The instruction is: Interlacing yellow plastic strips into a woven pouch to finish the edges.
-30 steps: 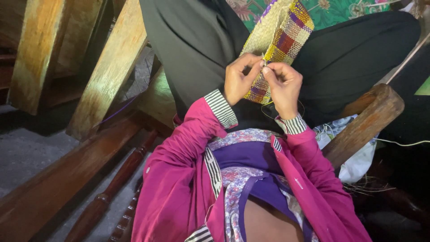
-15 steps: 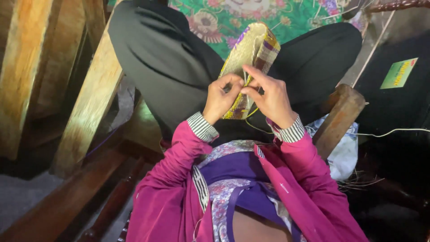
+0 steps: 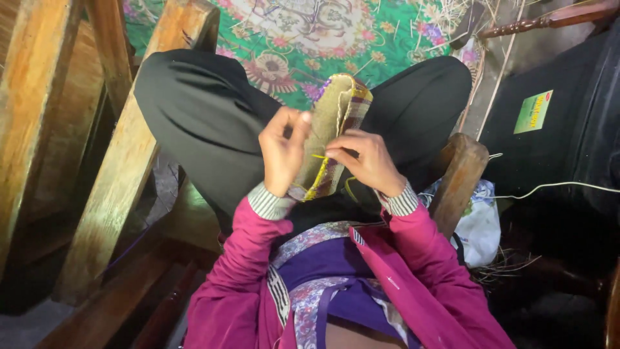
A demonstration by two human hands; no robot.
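since before, two hands lowered, both pinching one woven mat.

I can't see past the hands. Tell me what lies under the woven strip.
Under the woven strip are the person's black trousers and, farther up, a green patterned mat. The left hand and right hand cover its lower part, so whatever is under there stays hidden.
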